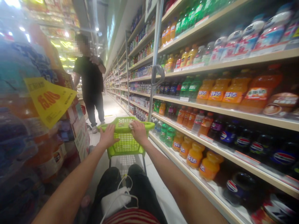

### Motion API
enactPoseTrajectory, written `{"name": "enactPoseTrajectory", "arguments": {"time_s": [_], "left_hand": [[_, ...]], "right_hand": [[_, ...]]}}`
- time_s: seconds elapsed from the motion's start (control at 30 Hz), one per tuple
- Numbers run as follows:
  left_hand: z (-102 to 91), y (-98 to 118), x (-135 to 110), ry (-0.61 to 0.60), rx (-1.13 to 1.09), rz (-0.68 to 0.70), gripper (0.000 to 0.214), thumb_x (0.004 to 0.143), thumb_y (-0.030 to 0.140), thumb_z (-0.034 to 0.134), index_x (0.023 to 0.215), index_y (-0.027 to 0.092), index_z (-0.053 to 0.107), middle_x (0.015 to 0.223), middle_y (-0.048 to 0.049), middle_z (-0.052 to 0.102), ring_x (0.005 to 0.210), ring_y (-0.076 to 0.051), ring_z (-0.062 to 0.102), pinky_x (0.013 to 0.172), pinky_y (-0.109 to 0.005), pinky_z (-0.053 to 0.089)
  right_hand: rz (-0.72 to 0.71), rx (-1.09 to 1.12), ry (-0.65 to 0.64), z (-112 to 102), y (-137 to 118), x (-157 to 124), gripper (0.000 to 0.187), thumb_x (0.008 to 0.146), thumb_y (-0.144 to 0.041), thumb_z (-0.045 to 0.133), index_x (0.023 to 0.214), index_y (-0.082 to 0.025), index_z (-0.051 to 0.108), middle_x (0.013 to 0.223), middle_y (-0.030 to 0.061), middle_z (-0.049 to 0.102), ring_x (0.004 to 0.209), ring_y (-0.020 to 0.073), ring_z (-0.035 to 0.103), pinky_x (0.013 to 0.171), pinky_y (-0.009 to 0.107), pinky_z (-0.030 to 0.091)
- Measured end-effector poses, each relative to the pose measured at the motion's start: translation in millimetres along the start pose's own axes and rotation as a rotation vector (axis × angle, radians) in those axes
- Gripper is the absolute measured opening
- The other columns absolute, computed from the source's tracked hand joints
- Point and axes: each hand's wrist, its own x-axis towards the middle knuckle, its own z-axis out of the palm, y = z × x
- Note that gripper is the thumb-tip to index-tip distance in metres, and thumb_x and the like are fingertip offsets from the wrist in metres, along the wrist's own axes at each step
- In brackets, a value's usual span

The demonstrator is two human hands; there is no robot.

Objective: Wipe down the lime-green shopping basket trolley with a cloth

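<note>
A lime-green shopping cart [126, 151] with a mesh basket stands in the aisle right in front of my body. My left hand [108, 136] is closed over the left part of its rim, thumb pointing inward. Farther right, my right hand [138, 132] grips the same rim. Something small and whitish shows by the right fingertips, too blurred to name. Both arms reach forward, nearly straight. On my lap lies a white box-shaped device [115, 199] with a white cable [134, 196] looped around it.
Shelves of drink bottles [211, 166] line the right side, close to the cart. A person [92, 81] in dark clothes stands ahead on the left. Stacked goods with a yellow price sign [51, 101] crowd the left edge. Pale floor [111, 105] runs ahead between the sides.
</note>
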Motion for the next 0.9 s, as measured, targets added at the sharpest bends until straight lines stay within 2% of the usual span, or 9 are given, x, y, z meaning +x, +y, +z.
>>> {"name": "enactPoseTrajectory", "arguments": {"time_s": [0.1,0.17,0.3,0.43,0.57,0.67,0.73,0.8,0.9], "left_hand": [[1.1,0,0,0.009,-0.007,-0.014,0.074,0.074,0.047,0.054,0.137,0.02,0.027,0.146,-0.0126,0.026,0.136,-0.03,0.015,0.104,-0.064,0.006],[2.4,0,0,0.019,-0.013,-0.018,0.073,0.075,0.049,0.053,0.137,0.02,0.027,0.146,-0.0124,0.025,0.136,-0.03,0.015,0.105,-0.063,0.006],[3.6,2,0,0.019,-0.012,-0.025,0.073,0.076,0.05,0.051,0.137,0.018,0.025,0.146,-0.0133,0.024,0.136,-0.03,0.014,0.104,-0.064,0.006],[0.6,0,-1,0.017,0.0,-0.022,0.072,0.077,0.048,0.05,0.137,0.018,0.024,0.146,-0.013,0.025,0.136,-0.03,0.015,0.103,-0.066,0.006],[-2.8,-5,-2,0.009,0.006,-0.04,0.07,0.077,0.046,0.051,0.137,0.02,0.026,0.146,-0.0123,0.026,0.136,-0.03,0.016,0.104,-0.065,0.005],[-2.2,-8,-3,0.03,-0.002,-0.058,0.068,0.078,0.045,0.05,0.136,0.02,0.027,0.146,-0.0122,0.027,0.135,-0.03,0.017,0.104,-0.064,0.005],[-0.6,-10,-4,0.043,-0.007,-0.076,0.068,0.078,0.046,0.049,0.136,0.02,0.027,0.145,-0.012,0.028,0.135,-0.03,0.017,0.105,-0.063,0.005],[1.2,-11,-4,0.044,-0.005,-0.099,0.068,0.078,0.048,0.048,0.137,0.019,0.027,0.145,-0.0115,0.029,0.135,-0.03,0.017,0.106,-0.062,0.006],[2.9,-14,-5,0.039,0.011,-0.123,0.069,0.079,0.048,0.047,0.137,0.019,0.026,0.145,-0.0109,0.029,0.135,-0.031,0.017,0.106,-0.062,0.007]], "right_hand": [[0.12,-0.038,0.085,-10,38,-8,0.034,0.076,-0.013,0.045,0.107,-0.019,0.056,0.122,0.0108,0.054,0.116,0.0258,0.043,0.096,0.046,0.028],[0.165,-0.047,0.135,-10,52,-11,0.035,0.075,-0.012,0.044,0.107,-0.018,0.056,0.12,0.0115,0.055,0.116,0.026,0.042,0.097,0.046,0.029],[0.087,-0.006,0.12,1,38,-10,0.041,0.074,-0.008,0.043,0.112,-0.014,0.054,0.121,0.0123,0.053,0.117,0.0231,0.042,0.1,0.04,0.03],[-0.047,0.022,0.062,8,17,-7,0.045,0.075,-0.008,0.044,0.118,-0.019,0.052,0.126,0.009,0.051,0.117,0.0219,0.042,0.1,0.039,0.031],[-0.014,-0.007,0.046,-5,39,-8,0.041,0.074,-0.007,0.044,0.111,-0.019,0.058,0.121,0.0101,0.054,0.113,0.0231,0.045,0.097,0.04,0.034],[0.092,-0.015,0.108,-16,68,-11,0.037,0.072,-0.006,0.043,0.103,-0.017,0.061,0.116,0.0107,0.055,0.112,0.0234,0.046,0.096,0.039,0.035],[0.162,0.015,0.168,-18,77,-13,0.037,0.071,-0.005,0.041,0.101,-0.017,0.061,0.113,0.0104,0.056,0.109,0.022,0.047,0.096,0.038,0.036],[0.176,0.059,0.209,-14,74,-14,0.038,0.071,-0.005,0.04,0.101,-0.016,0.06,0.112,0.0104,0.056,0.109,0.021,0.048,0.097,0.038,0.036],[0.058,0.114,0.188,-2,49,-13,0.04,0.071,-0.005,0.04,0.105,-0.016,0.059,0.116,0.0101,0.055,0.112,0.0211,0.046,0.099,0.038,0.035]]}}
